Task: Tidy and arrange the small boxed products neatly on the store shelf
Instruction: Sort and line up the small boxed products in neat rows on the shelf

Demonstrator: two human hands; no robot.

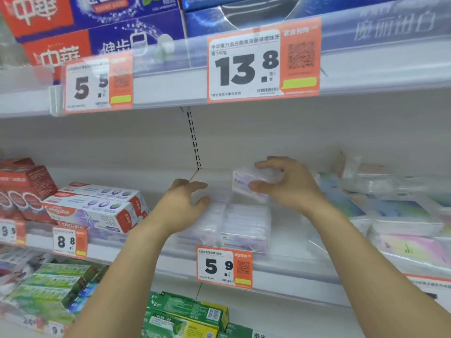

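Note:
My right hand [285, 184] grips a small pale lilac-and-white box [246, 182] between thumb and fingers, held above the middle shelf. Below it sit two rows of similar small clear-wrapped boxes [244, 228] at the shelf's front, above the 5.9 price tag [223, 265]. My left hand [186, 203] hovers with fingers spread and curled, resting on or just over the left row of those boxes; it holds nothing that I can see.
Colgate toothpaste cartons [97, 211] are stacked to the left, red cartons [24, 186] farther left. Flat pastel packs [402, 215] lie to the right. Upper shelf rail [170, 89] carries 5.5 and 13.8 tags. Green cartons [185, 313] fill the shelf below.

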